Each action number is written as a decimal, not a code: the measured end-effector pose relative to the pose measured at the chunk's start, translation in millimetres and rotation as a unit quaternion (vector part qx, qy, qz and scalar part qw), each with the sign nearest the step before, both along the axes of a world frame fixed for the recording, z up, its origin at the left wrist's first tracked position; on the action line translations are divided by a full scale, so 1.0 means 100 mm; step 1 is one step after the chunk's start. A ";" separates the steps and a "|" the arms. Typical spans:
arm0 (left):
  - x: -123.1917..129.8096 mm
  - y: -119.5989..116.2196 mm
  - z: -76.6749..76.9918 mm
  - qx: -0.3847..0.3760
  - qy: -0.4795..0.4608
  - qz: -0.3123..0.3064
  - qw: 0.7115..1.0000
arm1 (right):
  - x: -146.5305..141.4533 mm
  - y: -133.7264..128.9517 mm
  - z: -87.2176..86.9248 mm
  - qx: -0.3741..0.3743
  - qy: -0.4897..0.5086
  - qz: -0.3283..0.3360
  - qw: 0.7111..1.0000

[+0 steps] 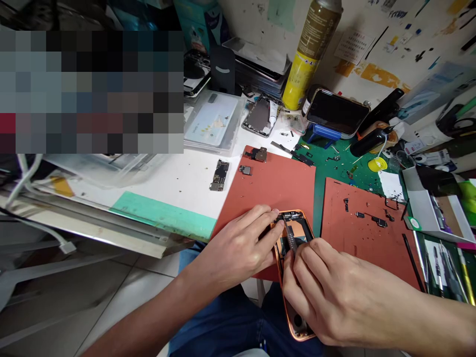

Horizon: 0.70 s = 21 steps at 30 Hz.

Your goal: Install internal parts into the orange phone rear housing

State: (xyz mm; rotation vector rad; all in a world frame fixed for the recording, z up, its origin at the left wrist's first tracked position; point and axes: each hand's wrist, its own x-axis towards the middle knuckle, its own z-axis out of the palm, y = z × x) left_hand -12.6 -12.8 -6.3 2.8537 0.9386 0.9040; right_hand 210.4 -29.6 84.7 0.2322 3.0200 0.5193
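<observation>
An orange-edged phone frame (pixel 279 271), opened up with its inner parts showing, is tilted at the near edge of a reddish-brown mat. My left hand (pixel 241 248) grips its upper left side, with the fingertips at the top end. Pinched in my right hand (pixel 327 292) is a slim grey tool with a ridged shaft (pixel 290 238); its tip points at the top inside of the frame. Whether it is a screwdriver or tweezers I cannot tell. The right hand covers much of the frame's right side.
A logic board (pixel 220 175) lies left of the mat (pixel 286 183), which bears a camera module (pixel 259 154). A second mat (pixel 357 243) holds small parts. Behind stand a spray can (pixel 310 54) and a phone on a stand (pixel 337 113). Tools (pixel 446 272) lie at right.
</observation>
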 end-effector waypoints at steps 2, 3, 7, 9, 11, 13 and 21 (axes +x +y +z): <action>0.00 0.00 0.01 0.000 0.002 0.000 1.000 | 0.00 0.00 0.01 0.004 0.003 -0.003 1.000; 0.00 0.00 0.01 -0.001 0.001 0.000 1.000 | 0.01 0.00 0.02 0.005 0.004 -0.006 1.000; 0.00 0.00 0.01 -0.006 -0.007 0.001 1.000 | -0.01 0.01 0.03 -0.003 0.004 -0.005 1.000; 0.00 0.01 0.02 -0.007 -0.011 0.000 1.000 | -0.02 0.01 0.02 -0.010 0.002 -0.002 1.000; -0.01 0.01 0.01 -0.006 -0.012 -0.001 1.000 | -0.03 0.01 0.01 -0.011 0.001 -0.001 1.000; -0.01 0.01 0.01 -0.002 -0.014 0.000 1.000 | -0.03 0.01 0.00 -0.011 0.002 -0.001 1.000; 0.00 -0.01 0.00 0.001 -0.003 -0.001 1.000 | 0.01 0.00 -0.01 -0.002 0.015 -0.011 1.000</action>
